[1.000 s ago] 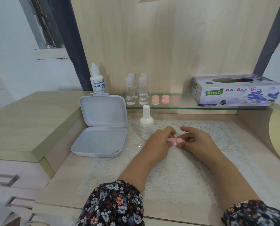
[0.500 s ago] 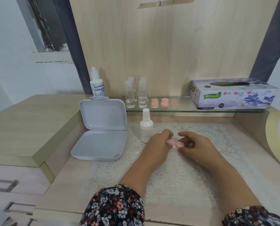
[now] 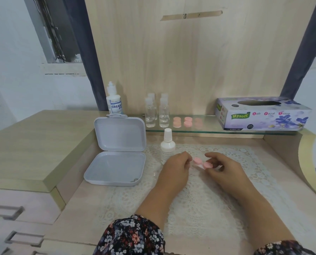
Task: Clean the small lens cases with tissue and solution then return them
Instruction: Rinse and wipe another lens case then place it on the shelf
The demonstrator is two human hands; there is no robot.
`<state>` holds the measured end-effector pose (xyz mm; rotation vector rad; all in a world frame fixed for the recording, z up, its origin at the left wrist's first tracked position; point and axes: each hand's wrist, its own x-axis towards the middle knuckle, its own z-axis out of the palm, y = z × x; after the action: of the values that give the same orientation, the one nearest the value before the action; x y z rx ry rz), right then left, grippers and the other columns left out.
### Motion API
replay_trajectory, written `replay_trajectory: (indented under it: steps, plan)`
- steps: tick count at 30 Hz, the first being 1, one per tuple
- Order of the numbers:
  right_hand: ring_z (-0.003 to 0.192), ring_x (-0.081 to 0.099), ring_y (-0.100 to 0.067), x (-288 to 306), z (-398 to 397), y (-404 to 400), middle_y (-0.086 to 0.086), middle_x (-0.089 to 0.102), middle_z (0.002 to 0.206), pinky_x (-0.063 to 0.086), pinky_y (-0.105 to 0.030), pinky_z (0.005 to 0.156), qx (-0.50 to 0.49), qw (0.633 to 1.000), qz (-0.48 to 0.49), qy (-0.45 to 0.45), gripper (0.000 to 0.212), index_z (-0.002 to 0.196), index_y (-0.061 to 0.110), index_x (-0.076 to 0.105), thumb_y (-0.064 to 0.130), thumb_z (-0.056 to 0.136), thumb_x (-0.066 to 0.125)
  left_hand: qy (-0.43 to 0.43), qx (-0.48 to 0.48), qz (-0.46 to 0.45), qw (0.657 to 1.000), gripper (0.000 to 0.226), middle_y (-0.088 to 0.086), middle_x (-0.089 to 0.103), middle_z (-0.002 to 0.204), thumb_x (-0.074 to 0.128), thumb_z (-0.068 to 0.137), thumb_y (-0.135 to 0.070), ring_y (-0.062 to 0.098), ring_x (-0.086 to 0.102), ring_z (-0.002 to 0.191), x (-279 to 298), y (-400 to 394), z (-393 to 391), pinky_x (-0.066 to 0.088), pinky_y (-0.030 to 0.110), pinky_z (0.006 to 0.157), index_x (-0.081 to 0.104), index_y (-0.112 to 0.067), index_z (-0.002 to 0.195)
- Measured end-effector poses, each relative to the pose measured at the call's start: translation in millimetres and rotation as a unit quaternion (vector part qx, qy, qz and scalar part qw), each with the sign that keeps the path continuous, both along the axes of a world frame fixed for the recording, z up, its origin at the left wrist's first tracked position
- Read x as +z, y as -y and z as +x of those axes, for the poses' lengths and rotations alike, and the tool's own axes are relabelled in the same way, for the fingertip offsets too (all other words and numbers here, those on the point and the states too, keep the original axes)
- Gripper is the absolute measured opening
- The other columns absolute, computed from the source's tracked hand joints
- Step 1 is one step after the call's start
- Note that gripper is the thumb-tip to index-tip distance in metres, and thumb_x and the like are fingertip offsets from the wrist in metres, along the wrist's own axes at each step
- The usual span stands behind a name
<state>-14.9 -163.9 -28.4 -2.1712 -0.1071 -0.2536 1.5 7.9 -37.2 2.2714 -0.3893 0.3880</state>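
Note:
A small pink lens case [image 3: 201, 162] with two round caps sits low over the lace mat [image 3: 199, 208], between my hands. My right hand [image 3: 225, 173] pinches its right cap. My left hand [image 3: 175, 168] is loosely curled just left of the case, with a narrow gap to the left cap. More pink lens cases [image 3: 182, 122] lie on the glass shelf [image 3: 205, 132]. A white solution bottle [image 3: 168, 146] stands on the mat beside my left hand. The tissue box [image 3: 264, 115] is on the shelf at the right.
An open grey hinged box [image 3: 116, 162] lies left of the mat. On the shelf stand a Dream Eye bottle [image 3: 114, 102] and several small clear bottles [image 3: 157, 113]. A raised wooden counter [image 3: 24, 144] with drawers is at the left, a curved edge at the right.
Both hands gripped the lens case before. Now my left fingers have come off it, and the case has tilted toward my right hand. The view has tipped up slightly.

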Motion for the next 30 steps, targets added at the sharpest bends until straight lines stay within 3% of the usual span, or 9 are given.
replay_trajectory:
  steps: [8, 11, 15, 19, 25, 30]
  plan:
    - [0.089, 0.055, 0.002, 14.7, 2.7, -2.4, 0.012, 0.064, 0.096, 0.039, -0.013, 0.066, -0.036, 0.998, 0.017, 0.047, 0.035, 0.119, 0.031, 0.060, 0.020, 0.087, 0.066, -0.024, 0.013, -0.050, 0.998, 0.008, -0.003, 0.062, 0.089, 0.055, 0.094, -0.012, 0.011, 0.057, 0.084, 3.7, -3.6, -1.5, 0.050, 0.029, 0.078, 0.064, -0.012, 0.094]
    - [0.087, 0.055, 0.004, 27.2, 3.5, -2.7, 0.014, 0.064, 0.092, 0.038, -0.012, 0.067, -0.056, 0.995, 0.020, 0.077, 0.034, 0.118, 0.030, 0.060, 0.021, 0.086, 0.067, -0.010, 0.025, -0.031, 0.999, 0.010, -0.008, 0.059, 0.080, 0.057, 0.094, -0.023, 0.009, 0.054, 0.075, 5.1, -4.3, -3.9, 0.047, 0.027, 0.071, 0.063, -0.016, 0.091]
    - [0.086, 0.055, 0.002, 52.1, 7.3, -4.8, 0.014, 0.062, 0.092, 0.038, -0.013, 0.066, -0.076, 0.991, 0.010, 0.111, 0.035, 0.120, 0.027, 0.060, 0.023, 0.087, 0.066, 0.005, 0.032, 0.009, 0.999, 0.013, -0.012, 0.059, 0.083, 0.054, 0.095, -0.027, 0.008, 0.054, 0.078, 6.4, -6.1, -5.1, 0.048, 0.026, 0.073, 0.064, -0.018, 0.095]
    - [0.079, 0.057, -0.007, 72.2, 20.0, -9.1, 0.009, 0.062, 0.093, 0.043, -0.029, 0.068, -0.117, 0.983, -0.040, 0.135, 0.032, 0.118, 0.026, 0.058, 0.027, 0.087, 0.064, 0.002, 0.036, 0.007, 0.999, 0.013, -0.012, 0.061, 0.084, 0.054, 0.095, -0.027, 0.009, 0.056, 0.080, 6.3, -8.0, -4.7, 0.050, 0.030, 0.075, 0.065, -0.019, 0.095]
    - [0.084, 0.052, -0.019, 83.6, 50.3, -17.9, 0.000, 0.062, 0.098, 0.037, -0.031, 0.067, -0.166, 0.976, -0.099, 0.102, 0.023, 0.109, 0.015, 0.055, 0.021, 0.088, 0.061, 0.001, 0.043, 0.005, 0.999, 0.013, -0.013, 0.055, 0.072, 0.055, 0.095, -0.029, 0.010, 0.055, 0.076, 5.1, -10.8, -2.9, 0.050, 0.031, 0.072, 0.064, -0.021, 0.090]
    - [0.086, 0.053, -0.022, 81.6, 65.7, -19.5, -0.007, 0.065, 0.100, 0.037, -0.031, 0.068, -0.174, 0.973, -0.126, 0.080, 0.016, 0.101, 0.010, 0.059, 0.021, 0.088, 0.062, 0.002, 0.041, 0.009, 0.999, 0.013, -0.011, 0.057, 0.077, 0.054, 0.095, -0.028, 0.012, 0.056, 0.079, 6.4, -10.5, -2.3, 0.049, 0.031, 0.074, 0.064, -0.020, 0.093]
